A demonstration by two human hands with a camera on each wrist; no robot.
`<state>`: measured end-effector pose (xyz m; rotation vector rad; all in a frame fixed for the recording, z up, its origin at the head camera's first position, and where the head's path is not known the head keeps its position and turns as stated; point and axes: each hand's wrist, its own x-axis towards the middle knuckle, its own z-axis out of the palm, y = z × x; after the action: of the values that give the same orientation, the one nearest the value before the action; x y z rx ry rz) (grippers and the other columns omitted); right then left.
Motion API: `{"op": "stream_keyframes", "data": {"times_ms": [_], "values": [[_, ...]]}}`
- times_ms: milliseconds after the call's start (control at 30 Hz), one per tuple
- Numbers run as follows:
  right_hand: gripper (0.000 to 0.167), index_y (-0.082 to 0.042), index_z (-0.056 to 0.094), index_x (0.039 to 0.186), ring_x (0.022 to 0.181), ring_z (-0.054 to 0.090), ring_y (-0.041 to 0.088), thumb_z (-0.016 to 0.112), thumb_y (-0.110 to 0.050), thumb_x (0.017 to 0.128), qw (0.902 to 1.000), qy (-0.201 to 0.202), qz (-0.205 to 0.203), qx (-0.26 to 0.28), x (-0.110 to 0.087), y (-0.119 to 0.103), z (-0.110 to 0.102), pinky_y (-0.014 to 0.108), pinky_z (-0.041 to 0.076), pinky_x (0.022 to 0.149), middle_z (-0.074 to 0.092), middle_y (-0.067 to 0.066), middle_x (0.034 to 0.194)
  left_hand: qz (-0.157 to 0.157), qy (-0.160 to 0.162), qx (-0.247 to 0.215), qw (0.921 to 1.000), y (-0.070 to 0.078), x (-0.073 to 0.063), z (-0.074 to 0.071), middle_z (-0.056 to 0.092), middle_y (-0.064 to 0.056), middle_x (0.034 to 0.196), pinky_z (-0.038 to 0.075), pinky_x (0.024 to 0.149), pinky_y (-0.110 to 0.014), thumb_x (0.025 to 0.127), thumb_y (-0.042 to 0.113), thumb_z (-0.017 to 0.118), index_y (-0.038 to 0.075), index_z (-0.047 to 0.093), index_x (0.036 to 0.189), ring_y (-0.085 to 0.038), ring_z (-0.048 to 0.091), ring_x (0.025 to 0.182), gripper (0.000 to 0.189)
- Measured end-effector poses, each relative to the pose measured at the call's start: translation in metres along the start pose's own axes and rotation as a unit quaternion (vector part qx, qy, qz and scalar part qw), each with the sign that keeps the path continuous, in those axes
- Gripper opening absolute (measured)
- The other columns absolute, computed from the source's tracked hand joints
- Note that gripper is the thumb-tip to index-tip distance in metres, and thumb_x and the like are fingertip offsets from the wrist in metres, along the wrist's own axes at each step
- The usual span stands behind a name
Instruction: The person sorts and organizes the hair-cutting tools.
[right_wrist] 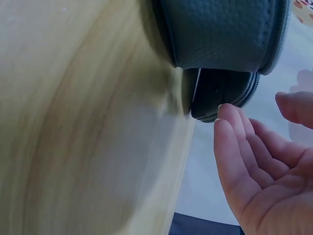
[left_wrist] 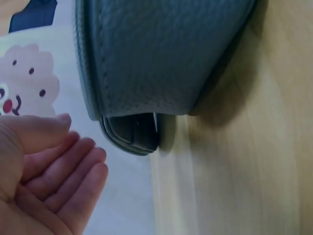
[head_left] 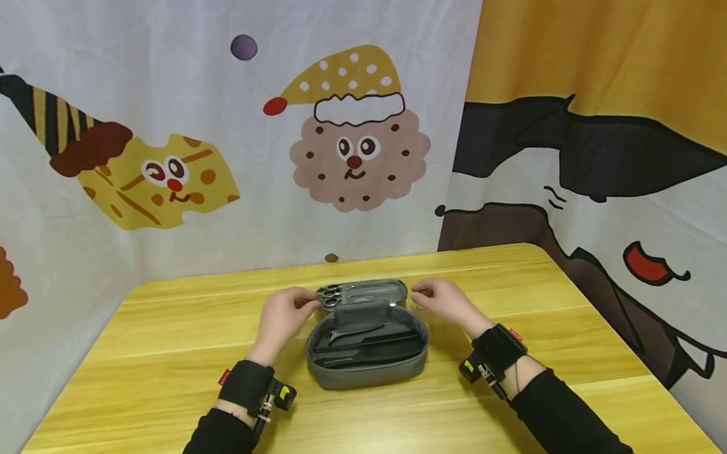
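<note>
A grey zip case [head_left: 370,375] lies unzipped on the table, its lid [head_left: 396,292] folded back behind it. Metal scissors [head_left: 330,296] sit in the left part of the lid. Inside the body are long dark items [head_left: 379,353] and a slim pointed grey piece [head_left: 352,334]. My left hand [head_left: 286,318] is at the lid's left end, thumb and fingers loosely bent with nothing between them in the left wrist view. On the other side my right hand [head_left: 448,304] is beside the lid's right end, its fingers [right_wrist: 230,147] relaxed and holding nothing.
The case stands toward the back of a wooden table [head_left: 378,437]. Behind the table hangs a white curtain [head_left: 263,234] with cartoon prints, and a second printed curtain [head_left: 629,46] borders the right side. Each wrist wears a black band with a small camera.
</note>
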<state>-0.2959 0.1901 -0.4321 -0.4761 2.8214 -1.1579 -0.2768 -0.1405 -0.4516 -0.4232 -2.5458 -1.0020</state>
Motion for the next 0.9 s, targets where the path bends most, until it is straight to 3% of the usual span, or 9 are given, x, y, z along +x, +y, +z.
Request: {"op": "stream_keyframes", "data": {"times_ms": [33,67,233,333,467,533,633,767,900], "values": [[0.035,0.007,0.062,0.125,0.090,0.068,0.026,0.059,-0.017,0.101,1.0000,-0.001,0.005,0.005,0.001,0.000,0.000,0.036,0.058,0.077,0.069,0.016,0.107,0.001,0.005,0.003,1.0000,-0.008,0.001,0.003,0.071,-0.006,0.094,0.054,0.067,-0.037,0.096,0.019,0.068,0.006,0.075,0.105,-0.023,0.065,0.084,0.017],[0.036,0.007,0.061,0.127,0.091,0.068,0.027,0.059,-0.018,0.101,0.9999,-0.002,0.009,0.008,0.002,0.001,0.000,0.036,0.057,0.078,0.068,0.017,0.108,-0.021,-0.002,-0.009,0.9997,0.005,-0.001,-0.004,0.071,-0.012,0.094,0.054,0.068,-0.041,0.093,0.014,0.070,0.000,0.074,0.104,-0.030,0.064,0.085,0.018],[0.039,0.007,0.060,0.128,0.090,0.067,0.026,0.058,-0.021,0.102,0.9995,-0.008,0.022,0.019,0.008,0.007,0.002,0.038,0.055,0.084,0.068,0.015,0.105,-0.069,-0.017,-0.045,0.9964,-0.001,0.002,-0.005,0.070,-0.016,0.097,0.054,0.071,-0.046,0.094,0.017,0.069,-0.003,0.072,0.107,-0.033,0.064,0.087,0.024],[0.036,0.006,0.062,0.125,0.089,0.064,0.028,0.056,-0.022,0.103,0.9989,-0.021,0.025,0.033,0.013,0.010,0.003,0.041,0.053,0.089,0.067,0.015,0.097,-0.123,-0.050,-0.095,0.9865,0.000,0.005,-0.009,0.069,-0.018,0.099,0.056,0.076,-0.048,0.096,0.017,0.067,-0.005,0.070,0.111,-0.033,0.066,0.088,0.027],[0.031,0.004,0.065,0.117,0.087,0.062,0.034,0.055,-0.023,0.104,0.9972,-0.038,0.030,0.057,0.019,0.013,0.004,0.040,0.051,0.087,0.065,0.018,0.090,-0.198,-0.088,-0.158,0.9633,-0.006,0.012,-0.009,0.069,-0.022,0.105,0.058,0.083,-0.044,0.097,0.018,0.065,-0.007,0.066,0.119,-0.035,0.068,0.093,0.033],[0.031,0.004,0.065,0.116,0.086,0.061,0.035,0.055,-0.022,0.104,0.9966,-0.042,0.032,0.063,0.021,0.013,0.005,0.040,0.051,0.084,0.065,0.018,0.089,-0.220,-0.096,-0.174,0.9550,-0.009,0.015,-0.009,0.068,-0.023,0.108,0.058,0.085,-0.044,0.097,0.018,0.066,-0.008,0.065,0.120,-0.036,0.068,0.096,0.035],[0.031,0.005,0.066,0.114,0.085,0.062,0.035,0.055,-0.022,0.103,0.9957,-0.045,0.039,0.071,0.024,0.013,0.007,0.039,0.053,0.079,0.066,0.018,0.090,-0.228,-0.106,-0.174,0.9520,-0.011,0.017,-0.008,0.068,-0.024,0.111,0.058,0.085,-0.042,0.097,0.018,0.067,-0.009,0.065,0.120,-0.037,0.068,0.097,0.036],[0.031,0.004,0.068,0.109,0.082,0.063,0.028,0.055,-0.024,0.104,0.9940,-0.053,0.051,0.081,0.027,0.014,0.009,0.036,0.055,0.073,0.066,0.016,0.089,-0.218,-0.117,-0.171,0.9537,-0.011,0.018,-0.006,0.069,-0.024,0.105,0.059,0.082,-0.043,0.097,0.018,0.066,-0.010,0.068,0.116,-0.037,0.069,0.092,0.033],[0.031,0.004,0.068,0.101,0.074,0.058,0.020,0.053,-0.023,0.105,0.9894,-0.069,0.062,0.112,0.031,0.016,0.011,0.030,0.052,0.065,0.062,0.011,0.082,-0.225,-0.127,-0.193,0.9466,-0.010,0.020,-0.004,0.071,-0.024,0.099,0.060,0.079,-0.042,0.097,0.019,0.065,-0.011,0.068,0.114,-0.036,0.069,0.089,0.034]]}}
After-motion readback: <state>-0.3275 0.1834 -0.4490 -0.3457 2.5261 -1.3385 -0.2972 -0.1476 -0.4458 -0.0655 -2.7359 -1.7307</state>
